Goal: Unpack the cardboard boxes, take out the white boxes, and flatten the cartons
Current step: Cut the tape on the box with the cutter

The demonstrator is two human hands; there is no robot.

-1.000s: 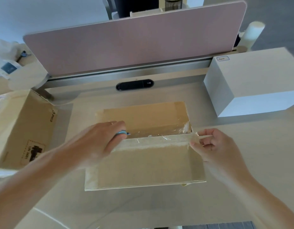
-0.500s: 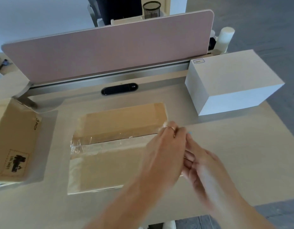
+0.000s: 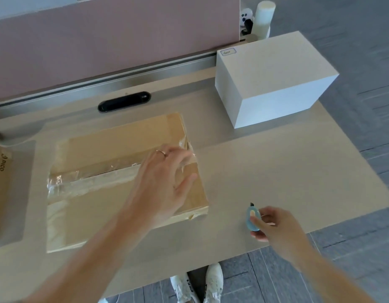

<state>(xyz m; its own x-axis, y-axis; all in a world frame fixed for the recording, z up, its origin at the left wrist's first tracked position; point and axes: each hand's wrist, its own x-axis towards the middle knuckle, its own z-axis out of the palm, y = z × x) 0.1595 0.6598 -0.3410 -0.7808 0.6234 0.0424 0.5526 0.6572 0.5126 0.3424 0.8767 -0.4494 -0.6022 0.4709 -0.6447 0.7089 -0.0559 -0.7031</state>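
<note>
On the desk (image 3: 298, 171) the carton (image 3: 115, 145) lies centre-left, long axis and taped seam (image 3: 91, 173) both running left to right, with a white box (image 3: 272, 68) well apart at the far right. The left hand (image 3: 165, 182) rests on the carton's right end, fingers spread flat, and it is clearly the nearer one. The right hand (image 3: 278, 228) hovers just right of the carton, pinching a small blue cutter (image 3: 252, 217), tip pointing away from the person; I'd say it must swing left to meet the seam.
</note>
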